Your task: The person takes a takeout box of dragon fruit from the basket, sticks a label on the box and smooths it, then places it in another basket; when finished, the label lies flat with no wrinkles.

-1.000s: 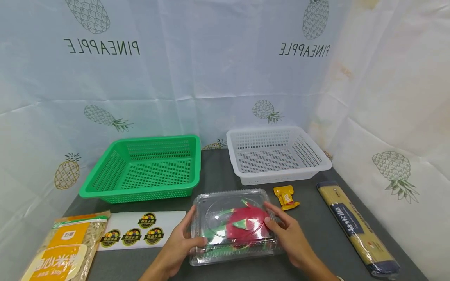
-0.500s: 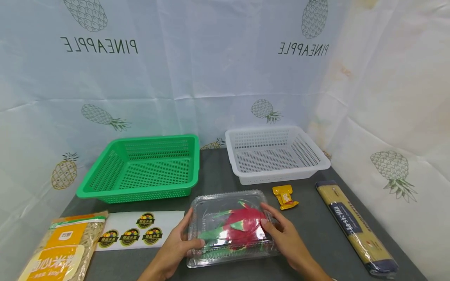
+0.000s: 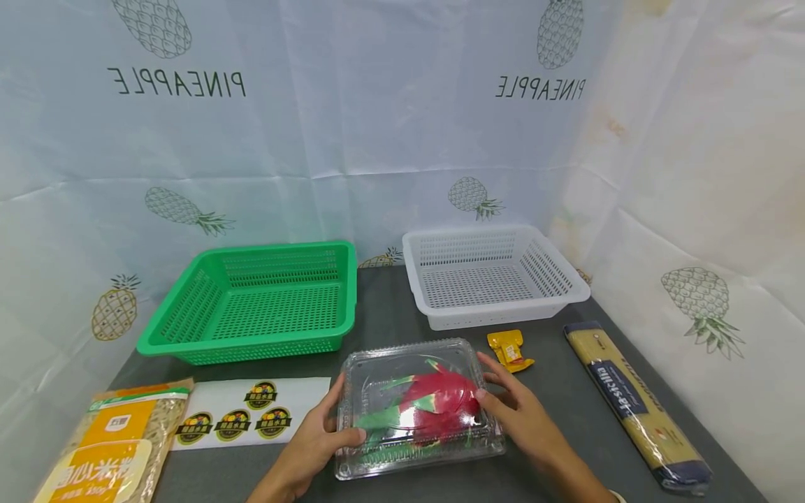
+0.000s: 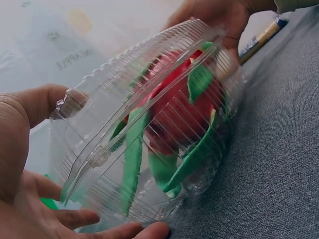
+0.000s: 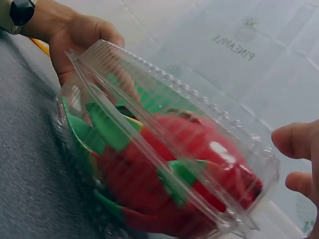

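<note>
A clear plastic clamshell box point(image 3: 371, 381) with its lid down lies on the dark table, a red dragon fruit point(image 3: 440, 395) with green scales inside it. My left hand point(image 3: 323, 433) grips the box's left side, thumb over the lid's edge and fingers along the lower side, as the left wrist view shows. By the opposite side is my right hand point(image 3: 522, 419), its fingers spread and slightly bent. The right wrist view has a small gap between those fingertips point(image 5: 286, 142) and the box's corner. The dragon fruit's underside is hidden.
Behind the box stand a green basket point(image 3: 251, 346) and a white basket point(image 3: 490, 318). A small yellow packet point(image 3: 509, 349) lies near the white one. Left are a sticker sheet point(image 3: 308, 402) and an orange-labelled bag point(image 3: 119, 447); right, a spaghetti pack point(image 3: 635, 405). A patterned cloth point(image 3: 377, 105) hangs behind.
My right hand has let go of the box's right side and moved slightly right, off the lid. The left hand keeps its grip, and the box has barely shifted.
</note>
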Available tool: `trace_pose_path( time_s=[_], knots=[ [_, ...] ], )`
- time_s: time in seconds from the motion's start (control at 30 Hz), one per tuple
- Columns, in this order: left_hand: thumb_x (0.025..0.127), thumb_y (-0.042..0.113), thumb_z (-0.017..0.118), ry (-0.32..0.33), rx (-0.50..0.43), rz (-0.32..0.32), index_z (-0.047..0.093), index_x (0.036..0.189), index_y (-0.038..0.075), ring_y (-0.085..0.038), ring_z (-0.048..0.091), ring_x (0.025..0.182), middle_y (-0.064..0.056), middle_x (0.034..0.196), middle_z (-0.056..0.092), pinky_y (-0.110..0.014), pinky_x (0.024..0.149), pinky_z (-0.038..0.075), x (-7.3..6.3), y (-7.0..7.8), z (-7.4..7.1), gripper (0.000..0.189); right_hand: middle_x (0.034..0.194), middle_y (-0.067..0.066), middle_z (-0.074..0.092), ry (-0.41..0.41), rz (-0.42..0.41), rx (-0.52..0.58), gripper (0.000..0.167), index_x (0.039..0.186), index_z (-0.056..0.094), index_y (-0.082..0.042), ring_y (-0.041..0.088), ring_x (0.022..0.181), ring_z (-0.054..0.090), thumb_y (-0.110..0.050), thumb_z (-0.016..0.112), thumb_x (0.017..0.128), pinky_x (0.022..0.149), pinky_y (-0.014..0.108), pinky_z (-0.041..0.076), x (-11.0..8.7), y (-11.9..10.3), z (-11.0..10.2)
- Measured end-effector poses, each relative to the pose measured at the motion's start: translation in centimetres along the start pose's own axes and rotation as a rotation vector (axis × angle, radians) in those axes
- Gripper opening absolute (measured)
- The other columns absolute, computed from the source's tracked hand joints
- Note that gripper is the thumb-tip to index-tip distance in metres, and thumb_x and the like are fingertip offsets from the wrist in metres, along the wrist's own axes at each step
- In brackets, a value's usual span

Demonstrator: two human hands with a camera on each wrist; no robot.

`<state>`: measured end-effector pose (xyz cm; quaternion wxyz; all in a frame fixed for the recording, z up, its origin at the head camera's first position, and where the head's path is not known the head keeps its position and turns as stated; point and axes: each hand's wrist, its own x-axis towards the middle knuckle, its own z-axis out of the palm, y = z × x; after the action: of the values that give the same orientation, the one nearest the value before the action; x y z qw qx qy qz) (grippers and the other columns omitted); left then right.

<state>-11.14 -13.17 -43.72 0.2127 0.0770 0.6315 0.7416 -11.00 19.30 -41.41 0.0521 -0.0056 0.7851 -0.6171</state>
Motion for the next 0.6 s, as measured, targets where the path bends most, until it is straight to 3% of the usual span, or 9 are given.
trace_pose_path(
  time_s=[0.2,0.43,0.6],
  knots=[
    [0.087,0.007,0.066,0.020,0.016,0.004,-0.006,0.155,0.011,-0.031,0.059,0.105,-0.037,0.144,0.025,-0.044,0.077,0.052,-0.1,0.1,0.1,0.099,0.139,0.018,0.042,-0.030,-0.035,-0.017,0.058,0.148,0.039,-0.032,0.041,0.116,0.049,-0.024,0.061,0.096,0.068,0.046,0.054,0.5,-0.2,-1.0],
    [0.087,0.008,0.067,0.016,0.040,0.003,-0.005,0.156,0.012,-0.031,0.057,0.109,-0.029,0.155,0.000,-0.042,0.079,0.052,-0.1,0.1,0.0,0.099,0.142,0.023,0.037,-0.109,-0.189,-0.089,0.059,0.151,0.033,-0.026,0.050,0.119,0.045,-0.019,0.058,0.098,0.073,0.049,0.053,1.6,-0.1,-2.6],
    [0.085,0.007,0.068,0.035,0.032,0.005,-0.003,0.156,0.011,-0.030,0.058,0.107,-0.032,0.152,0.011,-0.042,0.078,0.052,-0.1,0.0,0.2,0.100,0.144,0.023,0.036,-0.168,-0.302,-0.135,0.061,0.152,0.032,-0.023,0.050,0.120,0.045,-0.017,0.057,0.097,0.075,0.042,0.054,2.8,-0.3,-3.8]
  ],
)
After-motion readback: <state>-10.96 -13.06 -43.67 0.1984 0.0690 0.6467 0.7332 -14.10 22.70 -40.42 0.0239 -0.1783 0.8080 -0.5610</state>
